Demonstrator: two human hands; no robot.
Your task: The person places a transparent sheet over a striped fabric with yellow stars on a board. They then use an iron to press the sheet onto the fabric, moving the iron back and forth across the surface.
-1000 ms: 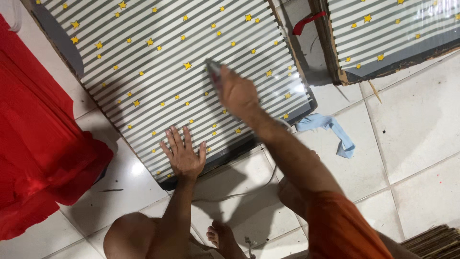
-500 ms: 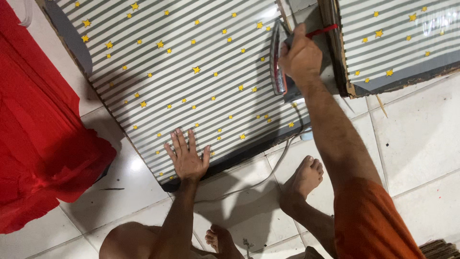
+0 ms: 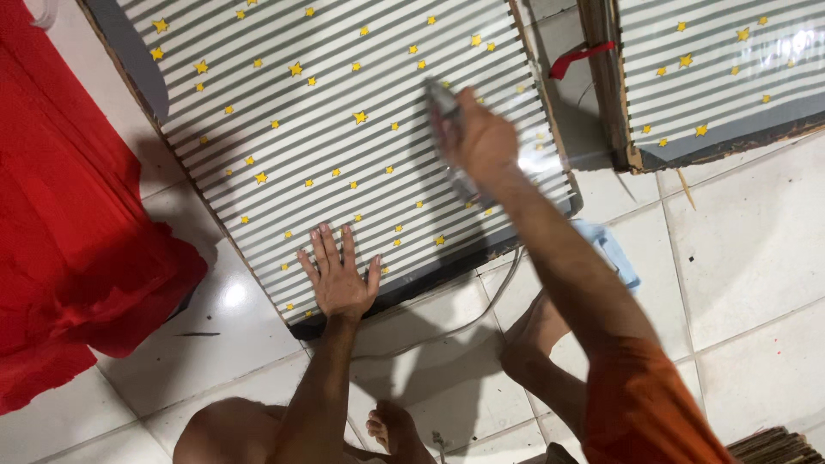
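Your right hand (image 3: 483, 142) is wrapped tight around a blurry grey tool (image 3: 449, 146), hard to tell what, pressed on the striped, star-dotted sheet (image 3: 344, 129) covering the board on the floor. Left hand (image 3: 338, 277) lies flat, fingers spread, holding nothing, pinning the near edge. Sheet looks mostly laid down; that edge probably still needs work. Red cloth (image 3: 77, 223) sits beside.

Striped star-print board (image 3: 344, 137): glossy film over the paper, glare near the right hand (image 3: 485, 142). Its edge looks like rough brown cardboard. Floor tiles (image 3: 748, 249): smooth, glossy ceramic. Red cloth (image 3: 77, 223): matt, creased.
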